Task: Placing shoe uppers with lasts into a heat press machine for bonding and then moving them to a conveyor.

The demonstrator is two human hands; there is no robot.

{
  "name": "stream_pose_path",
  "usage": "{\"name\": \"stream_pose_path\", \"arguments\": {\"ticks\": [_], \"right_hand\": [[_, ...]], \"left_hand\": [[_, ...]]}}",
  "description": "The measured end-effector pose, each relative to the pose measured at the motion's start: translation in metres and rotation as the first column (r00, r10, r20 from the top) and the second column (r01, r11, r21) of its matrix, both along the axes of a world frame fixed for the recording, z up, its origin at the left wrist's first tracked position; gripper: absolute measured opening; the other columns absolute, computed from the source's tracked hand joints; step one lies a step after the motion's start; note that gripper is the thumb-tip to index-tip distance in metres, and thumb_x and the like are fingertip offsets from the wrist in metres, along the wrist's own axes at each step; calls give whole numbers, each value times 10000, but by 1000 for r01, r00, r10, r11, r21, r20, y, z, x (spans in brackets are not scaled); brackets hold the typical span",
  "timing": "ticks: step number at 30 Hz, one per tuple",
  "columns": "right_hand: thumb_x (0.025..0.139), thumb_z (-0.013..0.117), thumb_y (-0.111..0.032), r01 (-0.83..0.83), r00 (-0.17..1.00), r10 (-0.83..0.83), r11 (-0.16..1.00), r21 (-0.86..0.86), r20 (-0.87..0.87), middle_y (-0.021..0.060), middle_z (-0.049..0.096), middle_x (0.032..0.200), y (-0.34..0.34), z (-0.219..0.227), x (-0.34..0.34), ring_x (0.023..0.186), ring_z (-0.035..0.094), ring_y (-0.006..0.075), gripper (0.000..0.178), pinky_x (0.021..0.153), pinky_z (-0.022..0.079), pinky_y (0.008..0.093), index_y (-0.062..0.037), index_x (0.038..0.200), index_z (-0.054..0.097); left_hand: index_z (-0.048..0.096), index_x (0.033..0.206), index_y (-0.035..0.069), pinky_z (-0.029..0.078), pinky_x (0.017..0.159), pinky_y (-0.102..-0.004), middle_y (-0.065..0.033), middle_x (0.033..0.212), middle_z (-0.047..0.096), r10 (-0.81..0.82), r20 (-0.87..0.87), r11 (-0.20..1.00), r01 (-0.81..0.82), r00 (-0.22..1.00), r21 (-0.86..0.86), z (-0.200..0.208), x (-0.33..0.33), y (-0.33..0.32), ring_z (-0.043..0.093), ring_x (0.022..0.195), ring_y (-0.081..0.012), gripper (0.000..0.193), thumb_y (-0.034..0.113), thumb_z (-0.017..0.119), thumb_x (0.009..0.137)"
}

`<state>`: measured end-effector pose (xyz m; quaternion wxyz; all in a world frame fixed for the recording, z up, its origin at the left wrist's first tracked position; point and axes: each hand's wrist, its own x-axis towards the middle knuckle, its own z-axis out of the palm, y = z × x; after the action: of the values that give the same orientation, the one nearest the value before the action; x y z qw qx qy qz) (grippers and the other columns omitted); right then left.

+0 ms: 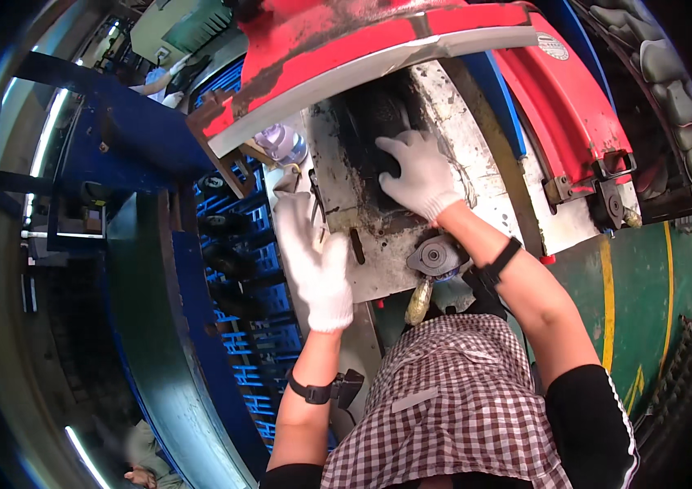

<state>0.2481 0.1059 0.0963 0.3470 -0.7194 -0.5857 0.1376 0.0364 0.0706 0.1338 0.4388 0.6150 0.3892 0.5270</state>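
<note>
My right hand (421,175), in a white knit glove, is over a dark recessed strip (362,122) on a worn metal machine bed (460,114). Its thumb and fingers are spread, and nothing shows between them. In a matching glove, my left hand (317,273) reaches along the bed's left edge with fingers stretched and thumb apart. A slim dark tool (316,196) lies close by its fingers. Just beyond them is a small pale crumpled thing (285,177), its kind unclear. Below my right wrist sits a grey round fitting (434,256) with a tape-wrapped handle (419,301).
A red machine head (321,49) with a bare metal edge overhangs the bed. A clear purple-tinted bottle (282,144) stands at its left. Blue racks (240,326) holding dark items run along the left. Another red machine (566,106) stands right, near grey shoe-like forms (676,90).
</note>
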Motion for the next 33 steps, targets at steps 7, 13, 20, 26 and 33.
{"name": "stream_pose_path", "arguments": {"ticks": [7,13,20,26,33], "right_hand": [[738,765,-201,61,933,-88,994,87,350,76,615,1092,40,-52,-18,1106,591,291,445,784,541,438,-126,1166,673],[714,787,-181,157,915,-175,984,79,363,61,611,1085,39,-56,-25,1105,589,275,453,764,536,435,-128,1145,655],[733,783,-222,109,933,-144,987,122,331,76,623,1130,31,-51,-20,1145,591,293,535,803,547,434,-146,1247,656],[747,786,-264,90,928,-112,993,77,355,88,626,1159,27,-51,-13,1162,593,303,607,847,554,425,-166,1325,629],[825,760,-396,-130,983,115,986,100,144,217,543,1439,-46,-38,7,1369,482,413,637,1075,449,514,-113,1381,634]], "left_hand": [[233,1634,-15,232,1267,-476,-246,1624,391,259,-87,836,-177,962,520,73,-10,6,361,1529,-335,881,229,724,945],[408,1536,-34,315,1216,-453,-206,1554,474,296,-222,631,-16,929,775,171,25,59,447,1455,-334,767,238,779,922],[621,1335,36,502,1029,-439,-224,1240,682,334,-650,512,447,683,733,234,103,135,645,1177,-391,450,297,641,969],[662,1274,74,533,964,-460,-217,1151,720,133,-841,753,498,525,430,250,122,145,690,1075,-393,453,375,668,935],[714,1012,80,440,538,-272,-3,692,610,-556,-765,761,570,324,-312,224,122,122,554,589,-99,359,423,607,1017]]}}
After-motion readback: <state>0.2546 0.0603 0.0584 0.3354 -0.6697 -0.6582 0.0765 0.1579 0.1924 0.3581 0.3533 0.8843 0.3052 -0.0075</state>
